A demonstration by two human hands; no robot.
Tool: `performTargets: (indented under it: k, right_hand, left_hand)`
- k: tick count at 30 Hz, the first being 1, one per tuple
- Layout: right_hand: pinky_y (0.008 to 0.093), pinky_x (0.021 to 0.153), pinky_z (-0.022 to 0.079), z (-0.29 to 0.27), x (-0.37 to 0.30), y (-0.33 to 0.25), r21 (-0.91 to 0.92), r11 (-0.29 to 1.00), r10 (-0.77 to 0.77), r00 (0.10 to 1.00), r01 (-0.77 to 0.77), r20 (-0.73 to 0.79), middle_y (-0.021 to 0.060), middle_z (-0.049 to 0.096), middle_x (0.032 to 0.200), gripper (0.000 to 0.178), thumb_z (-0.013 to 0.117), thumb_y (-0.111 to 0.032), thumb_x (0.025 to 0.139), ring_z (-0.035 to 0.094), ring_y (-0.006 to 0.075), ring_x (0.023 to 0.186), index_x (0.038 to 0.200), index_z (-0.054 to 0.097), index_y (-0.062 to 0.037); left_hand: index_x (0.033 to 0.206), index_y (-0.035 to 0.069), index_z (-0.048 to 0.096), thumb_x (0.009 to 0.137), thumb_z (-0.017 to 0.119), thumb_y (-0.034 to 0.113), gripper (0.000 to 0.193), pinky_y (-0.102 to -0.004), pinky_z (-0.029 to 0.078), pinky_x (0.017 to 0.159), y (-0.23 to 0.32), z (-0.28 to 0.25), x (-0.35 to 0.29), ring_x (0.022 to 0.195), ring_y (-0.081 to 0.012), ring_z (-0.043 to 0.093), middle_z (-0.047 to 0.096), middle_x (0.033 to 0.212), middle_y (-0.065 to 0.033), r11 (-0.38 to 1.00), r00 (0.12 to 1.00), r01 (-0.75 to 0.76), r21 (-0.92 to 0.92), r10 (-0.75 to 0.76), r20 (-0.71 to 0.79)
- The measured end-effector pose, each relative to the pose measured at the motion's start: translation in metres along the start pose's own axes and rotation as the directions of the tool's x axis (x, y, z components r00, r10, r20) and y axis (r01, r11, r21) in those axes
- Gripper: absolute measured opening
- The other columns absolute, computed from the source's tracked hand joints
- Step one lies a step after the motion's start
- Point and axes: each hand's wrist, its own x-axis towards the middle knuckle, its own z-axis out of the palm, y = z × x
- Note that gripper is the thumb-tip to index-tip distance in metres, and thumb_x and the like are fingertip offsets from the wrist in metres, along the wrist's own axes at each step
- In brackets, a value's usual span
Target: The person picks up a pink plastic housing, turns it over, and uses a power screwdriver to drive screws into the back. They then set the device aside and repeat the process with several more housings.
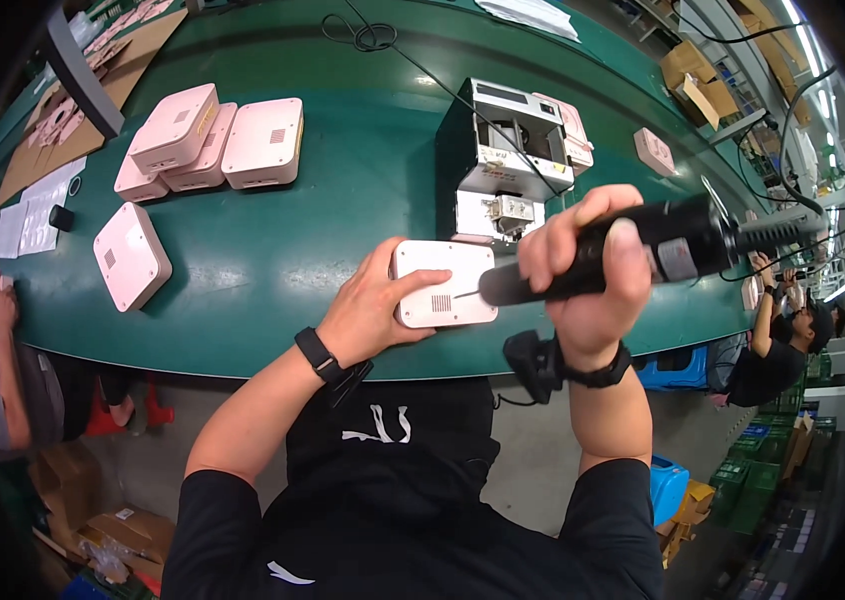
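A pale pink, square plastic casing (pixel 471 262) with rounded corners, small corner holes and a vent grid lies near the front edge of the green bench. My left hand (pixel 376 300) grips its left side, with a finger across the top. In my right hand (pixel 593 265) is a black electric screwdriver (pixel 658 243), fingers wrapped round its body. It is tilted, and its thin bit points left over the casing, near the vent grid. Whether the bit touches the surface I cannot tell. Just beyond the casing stands a silver and black screw feeder (pixel 518 140).
Several similar pink casings (pixel 265 145) are grouped at the back left, some stacked. Another casing (pixel 131 257) lies nearer on the left. Papers (pixel 38 220) and a small black cylinder (pixel 62 218) are beside it. A cable (pixel 423 70) crosses above the bench. Other people sit at both sides.
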Motion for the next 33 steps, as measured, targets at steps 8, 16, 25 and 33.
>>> performTargets:
  k: [8, 16, 25, 33]
  right_hand:
    - [0.0345, 0.057, 0.047, 0.034, -0.025, 0.010, -0.004, 1.000, -0.009, 0.971, 0.011, 0.241, 0.0096, 0.053, 0.069, 0.035, 0.060, -0.033, 0.093, 0.050, 0.0173, 0.053, 0.103, 0.042, -0.0042]
    - [0.0321, 0.057, 0.047, 0.034, -0.031, 0.040, -0.203, 0.978, 0.004, 0.956, 0.058, 0.293, 0.0094, 0.053, 0.069, 0.034, 0.064, -0.027, 0.091, 0.050, 0.0156, 0.056, 0.100, 0.041, -0.0032]
    - [0.0317, 0.056, 0.046, 0.044, -0.035, 0.046, -0.153, 0.986, -0.009, 0.944, 0.063, 0.330, 0.0083, 0.053, 0.068, 0.033, 0.064, -0.024, 0.091, 0.050, 0.0148, 0.056, 0.100, 0.040, -0.0031]
    - [0.0312, 0.049, 0.044, 0.027, -0.022, -0.028, 0.266, 0.958, -0.148, 0.980, 0.108, 0.134, 0.0056, 0.053, 0.067, 0.041, 0.058, -0.043, 0.093, 0.048, 0.0157, 0.047, 0.102, 0.043, -0.0066]
  left_hand:
    - [0.125, 0.026, 0.064, 0.063, 0.088, 0.022, 0.067, -0.0442, 0.048, 0.100, -0.001, 0.001, -0.002, 0.122, -0.0392, 0.051, 0.042, 0.138, -0.0185, 1.000, 0.999, -0.021, -0.008, 0.020, -0.045]
    - [0.119, 0.020, 0.066, 0.063, 0.087, 0.023, 0.059, -0.0450, 0.049, 0.098, -0.007, 0.011, -0.003, 0.121, -0.0396, 0.052, 0.045, 0.135, -0.0195, 0.999, 0.997, 0.017, -0.041, -0.020, -0.071]
    - [0.118, 0.018, 0.066, 0.065, 0.086, 0.024, 0.057, -0.0450, 0.050, 0.097, -0.008, 0.006, -0.003, 0.117, -0.0406, 0.053, 0.046, 0.133, -0.0204, 0.996, 0.995, -0.030, -0.088, 0.021, -0.100]
    - [0.133, 0.018, 0.057, 0.072, 0.085, 0.024, 0.067, -0.0425, 0.051, 0.096, 0.013, -0.031, -0.041, 0.113, -0.0372, 0.058, 0.052, 0.128, -0.0212, 0.988, 0.991, 0.125, -0.088, -0.127, -0.027]
